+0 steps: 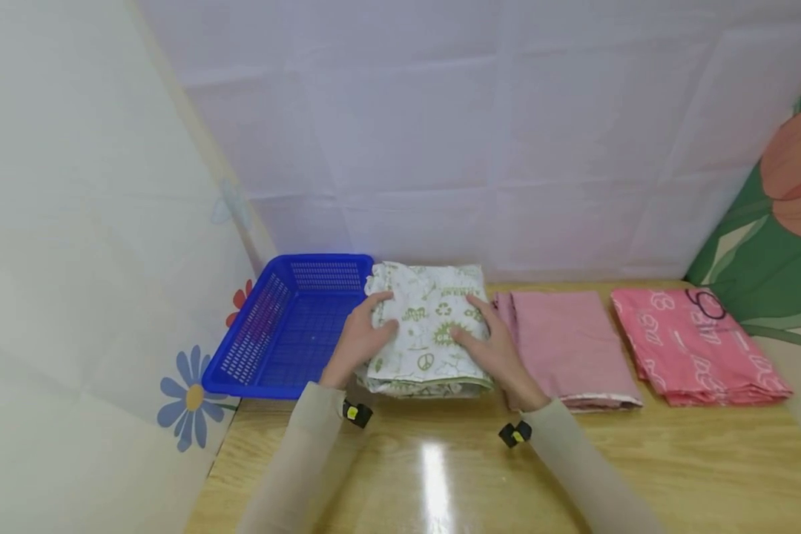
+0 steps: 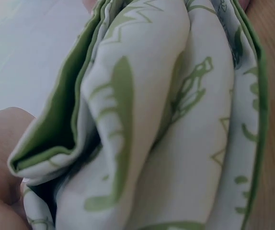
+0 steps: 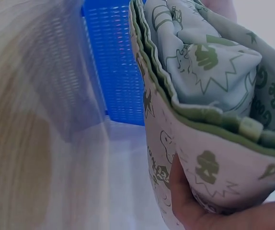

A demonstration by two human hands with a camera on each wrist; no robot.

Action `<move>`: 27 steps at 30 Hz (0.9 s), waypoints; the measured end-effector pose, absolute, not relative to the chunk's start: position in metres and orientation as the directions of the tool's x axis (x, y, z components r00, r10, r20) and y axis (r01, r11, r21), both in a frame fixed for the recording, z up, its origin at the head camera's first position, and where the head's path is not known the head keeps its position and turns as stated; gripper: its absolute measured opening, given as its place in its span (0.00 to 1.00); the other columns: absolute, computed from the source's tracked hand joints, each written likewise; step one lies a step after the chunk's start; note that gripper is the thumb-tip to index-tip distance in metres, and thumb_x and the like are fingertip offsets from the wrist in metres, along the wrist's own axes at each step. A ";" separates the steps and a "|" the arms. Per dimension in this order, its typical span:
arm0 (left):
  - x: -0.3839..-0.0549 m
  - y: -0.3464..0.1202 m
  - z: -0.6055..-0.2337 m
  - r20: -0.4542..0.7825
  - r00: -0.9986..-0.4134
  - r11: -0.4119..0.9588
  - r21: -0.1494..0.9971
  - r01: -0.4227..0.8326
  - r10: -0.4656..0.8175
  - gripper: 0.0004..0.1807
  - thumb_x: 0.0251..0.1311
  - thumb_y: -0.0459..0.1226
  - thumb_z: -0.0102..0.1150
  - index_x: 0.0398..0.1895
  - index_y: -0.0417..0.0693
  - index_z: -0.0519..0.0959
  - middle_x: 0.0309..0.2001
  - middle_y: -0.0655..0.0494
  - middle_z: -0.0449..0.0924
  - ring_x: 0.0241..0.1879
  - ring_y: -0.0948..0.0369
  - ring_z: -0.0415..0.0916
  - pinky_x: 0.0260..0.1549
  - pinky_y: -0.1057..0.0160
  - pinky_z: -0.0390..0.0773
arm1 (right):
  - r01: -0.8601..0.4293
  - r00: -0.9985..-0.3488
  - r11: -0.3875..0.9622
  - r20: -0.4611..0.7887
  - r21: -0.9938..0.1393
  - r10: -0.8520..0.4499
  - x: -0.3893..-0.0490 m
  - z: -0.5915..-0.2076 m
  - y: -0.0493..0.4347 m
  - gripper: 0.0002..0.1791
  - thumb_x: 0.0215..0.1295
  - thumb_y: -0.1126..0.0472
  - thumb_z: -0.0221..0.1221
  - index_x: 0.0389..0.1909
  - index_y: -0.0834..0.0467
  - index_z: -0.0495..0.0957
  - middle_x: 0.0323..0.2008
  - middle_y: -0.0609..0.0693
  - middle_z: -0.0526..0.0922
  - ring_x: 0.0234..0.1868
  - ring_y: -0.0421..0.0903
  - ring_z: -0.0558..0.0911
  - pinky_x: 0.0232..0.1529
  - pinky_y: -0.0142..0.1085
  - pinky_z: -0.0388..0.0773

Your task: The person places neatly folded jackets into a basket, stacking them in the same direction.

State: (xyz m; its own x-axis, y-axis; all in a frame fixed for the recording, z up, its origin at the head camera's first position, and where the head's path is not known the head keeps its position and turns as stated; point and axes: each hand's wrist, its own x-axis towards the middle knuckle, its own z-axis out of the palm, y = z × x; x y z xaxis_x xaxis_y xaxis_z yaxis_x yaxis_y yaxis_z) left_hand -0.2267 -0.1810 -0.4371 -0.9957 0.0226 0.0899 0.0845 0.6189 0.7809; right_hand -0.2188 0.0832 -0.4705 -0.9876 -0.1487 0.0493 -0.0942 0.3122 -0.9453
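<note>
A folded white cloth (image 1: pixel 417 319) with green print sits between my two hands in the head view. My left hand (image 1: pixel 362 337) grips its left side, thumb on the top face. From the opposite side my right hand (image 1: pixel 497 348) holds it in the same way, and the other fingers are mostly hidden by the fabric. Loose layers with green edging show at the near end of the cloth (image 2: pixel 176 120) in the left wrist view. A finger and thumb press into the printed fabric (image 3: pixel 209 167) in the right wrist view.
A blue plastic basket (image 1: pixel 216 377) stands just left of the cloth. On the right lie a folded dusty-pink cloth (image 1: pixel 564 341) and a bright pink patterned one (image 1: pixel 701 348). The wooden table (image 1: pixel 400 475) meets a pale hanging sheet (image 1: pixel 427 148) at the back.
</note>
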 end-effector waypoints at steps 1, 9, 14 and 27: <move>-0.227 -0.182 -0.435 0.094 -0.995 0.624 0.777 0.087 0.021 0.32 0.67 0.39 0.63 0.76 0.57 0.74 0.74 0.43 0.74 0.41 0.52 0.76 0.42 0.54 0.80 | -0.101 -0.987 0.311 0.055 -0.945 -0.153 -0.219 -0.468 0.083 0.45 0.71 0.45 0.67 0.85 0.37 0.57 0.86 0.52 0.55 0.85 0.62 0.53 0.78 0.74 0.47; -0.230 -0.195 -0.419 0.079 -0.996 0.635 0.767 0.092 0.049 0.32 0.70 0.42 0.61 0.78 0.59 0.72 0.74 0.43 0.73 0.24 0.59 0.64 0.29 0.59 0.74 | -0.141 -0.978 0.304 0.086 -0.942 -0.188 -0.222 -0.452 0.077 0.45 0.72 0.46 0.67 0.85 0.40 0.57 0.85 0.52 0.56 0.85 0.61 0.54 0.79 0.71 0.49; -0.229 -0.205 -0.406 0.084 -0.994 0.646 0.756 0.108 0.068 0.32 0.73 0.42 0.60 0.79 0.57 0.70 0.78 0.44 0.68 0.21 0.57 0.63 0.30 0.56 0.75 | -0.151 -0.974 0.290 0.092 -0.945 -0.208 -0.225 -0.444 0.070 0.45 0.71 0.45 0.67 0.85 0.41 0.57 0.85 0.51 0.56 0.85 0.60 0.54 0.80 0.69 0.50; -0.228 -0.232 -0.384 0.076 -0.997 0.673 0.736 0.068 0.017 0.31 0.72 0.42 0.61 0.78 0.56 0.71 0.76 0.40 0.71 0.59 0.44 0.77 0.55 0.44 0.83 | -0.166 -0.959 0.235 0.102 -0.958 -0.265 -0.228 -0.428 0.047 0.46 0.71 0.44 0.67 0.85 0.40 0.57 0.84 0.56 0.58 0.78 0.63 0.67 0.76 0.65 0.66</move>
State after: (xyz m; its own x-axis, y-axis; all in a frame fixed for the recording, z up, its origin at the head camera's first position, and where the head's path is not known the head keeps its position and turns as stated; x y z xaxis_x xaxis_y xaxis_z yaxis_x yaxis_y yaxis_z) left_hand -0.2284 -0.2319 -0.3842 -0.9970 0.0171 0.0760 0.0677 0.6731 0.7364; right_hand -0.2276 0.0471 -0.4281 -0.9589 -0.2647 0.1017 -0.1665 0.2353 -0.9576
